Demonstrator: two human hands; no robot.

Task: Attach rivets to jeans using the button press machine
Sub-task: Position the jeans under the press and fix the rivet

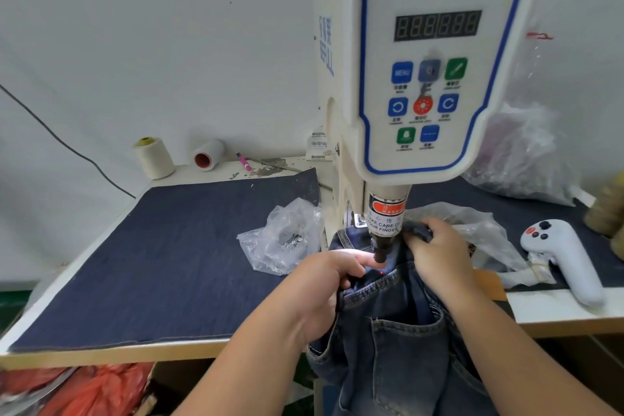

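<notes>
Fingers (351,263) of the left hand (324,284) and right hand (435,246) are curled gripping the jeans (398,331), a pocket corner held under the press head (380,250); no set rivet is visible, so pressing seemingly remains.

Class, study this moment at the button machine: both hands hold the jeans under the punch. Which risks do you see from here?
1. The left hand has a fingertip right beside the punch tip; if the press fired now, it might be caught.
2. The jeans are bunched in the right hand, so the rivet could land off the red light dot by the pocket edge.
</notes>
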